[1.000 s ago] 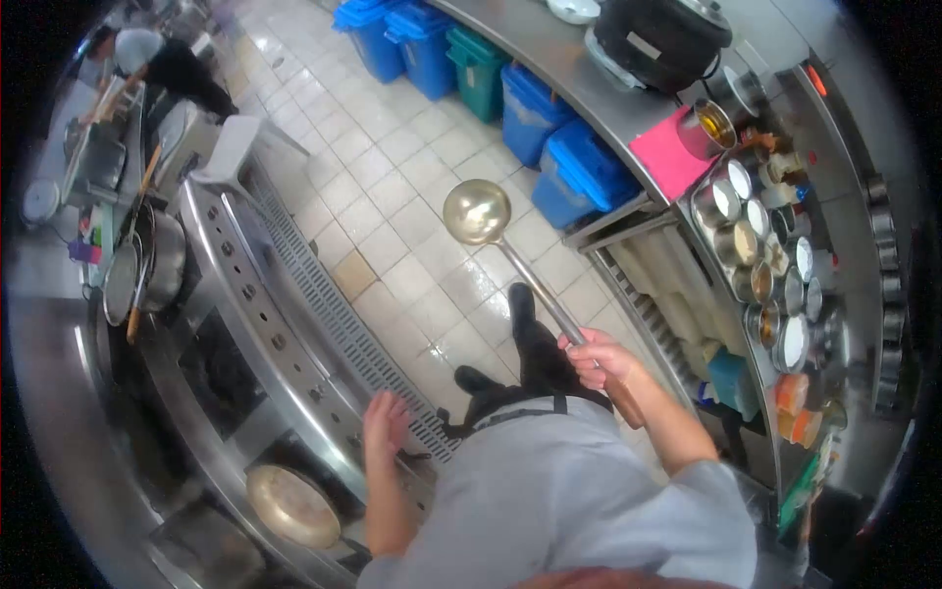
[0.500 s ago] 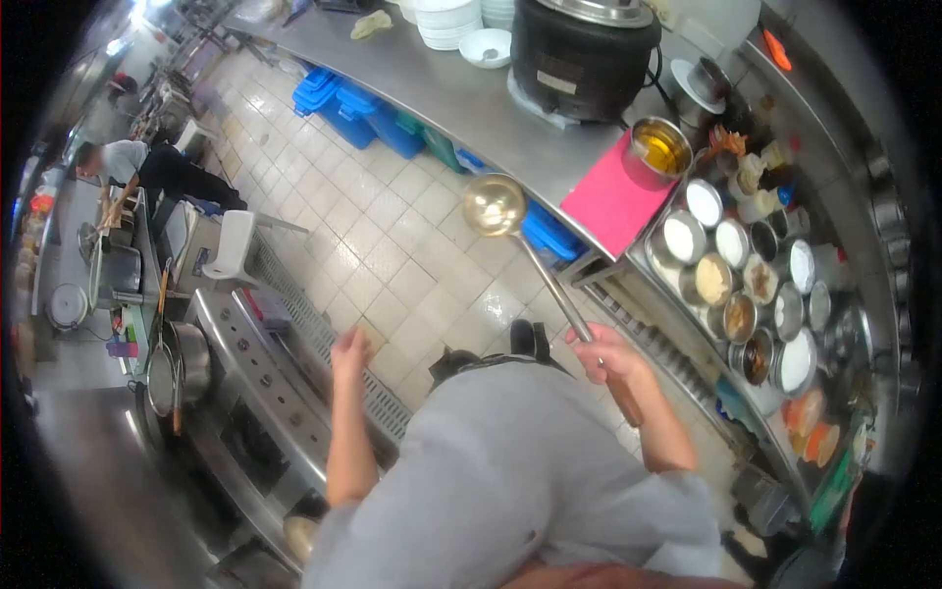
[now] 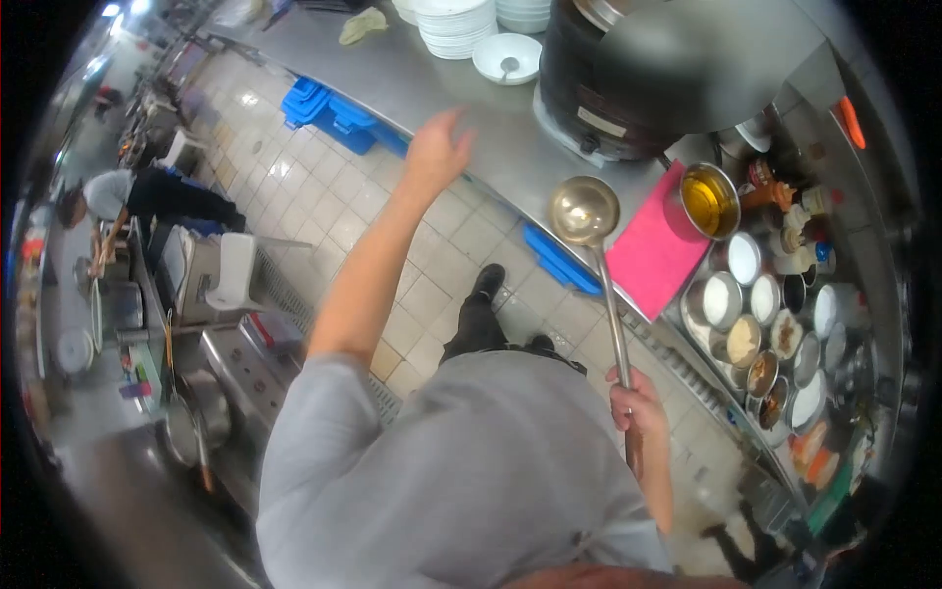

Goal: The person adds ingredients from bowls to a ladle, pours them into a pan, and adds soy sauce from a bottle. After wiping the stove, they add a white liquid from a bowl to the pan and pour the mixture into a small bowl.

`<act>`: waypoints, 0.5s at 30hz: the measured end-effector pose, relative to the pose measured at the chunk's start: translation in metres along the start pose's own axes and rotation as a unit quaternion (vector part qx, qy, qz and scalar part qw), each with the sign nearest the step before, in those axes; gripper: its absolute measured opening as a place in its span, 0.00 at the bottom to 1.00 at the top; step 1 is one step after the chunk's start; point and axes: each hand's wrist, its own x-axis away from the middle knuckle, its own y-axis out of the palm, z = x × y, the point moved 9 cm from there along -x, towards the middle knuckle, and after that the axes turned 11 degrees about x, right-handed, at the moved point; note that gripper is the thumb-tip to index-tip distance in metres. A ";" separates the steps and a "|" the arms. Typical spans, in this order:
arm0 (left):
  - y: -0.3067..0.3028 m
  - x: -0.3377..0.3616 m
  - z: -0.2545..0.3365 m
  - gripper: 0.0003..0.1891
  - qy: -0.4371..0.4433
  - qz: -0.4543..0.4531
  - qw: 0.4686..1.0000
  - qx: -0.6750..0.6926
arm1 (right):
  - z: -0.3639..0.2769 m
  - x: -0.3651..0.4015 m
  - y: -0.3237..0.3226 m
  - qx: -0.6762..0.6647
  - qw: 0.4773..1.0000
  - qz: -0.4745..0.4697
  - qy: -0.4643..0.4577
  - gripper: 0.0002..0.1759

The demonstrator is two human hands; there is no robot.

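My right hand (image 3: 638,402) is closed around the handle of a long metal ladle (image 3: 586,211), whose round bowl points up and away from me, near the edge of the steel counter (image 3: 392,69). Reaching forward, my left hand (image 3: 439,152) holds nothing, its fingers apart, near the same counter edge. Beyond it on the counter are a white bowl with a spoon (image 3: 506,59) and stacked white dishes (image 3: 455,25). A metal pot of yellow liquid (image 3: 708,201) stands by a pink cloth (image 3: 648,257), right of the ladle.
A large black cooker (image 3: 613,88) is on the counter. Bowls of ingredients (image 3: 743,340) fill the right side. Blue bins (image 3: 339,123) stand below the counter. A white chair (image 3: 235,270), a stove (image 3: 250,373) and another person bending over (image 3: 113,194) are at the left.
My left hand has moved up and forward from beside the stove toward the counter. The ladle has shifted right, still in my right hand. The view has moved, and one foot is now farther forward.
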 end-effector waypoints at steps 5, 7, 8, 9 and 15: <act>0.080 -0.114 -0.032 0.25 -0.037 -0.178 0.979 -0.094 | -0.019 -0.012 0.044 -0.073 0.986 0.148 0.021 0.16; 0.118 -0.141 -0.050 0.25 -0.008 -0.218 0.968 -0.124 | -0.028 -0.016 0.063 -0.096 0.979 0.177 0.024 0.16; 0.140 -0.148 -0.062 0.25 0.017 -0.254 0.954 -0.159 | -0.031 -0.018 0.075 -0.100 0.977 0.187 0.027 0.16; 0.157 -0.154 -0.077 0.25 0.022 -0.263 0.952 -0.152 | -0.032 -0.016 0.085 -0.106 0.972 0.209 0.027 0.16; 0.193 -0.155 -0.106 0.15 0.057 -0.347 0.909 -0.223 | -0.023 -0.019 0.123 -0.189 0.942 0.276 0.007 0.15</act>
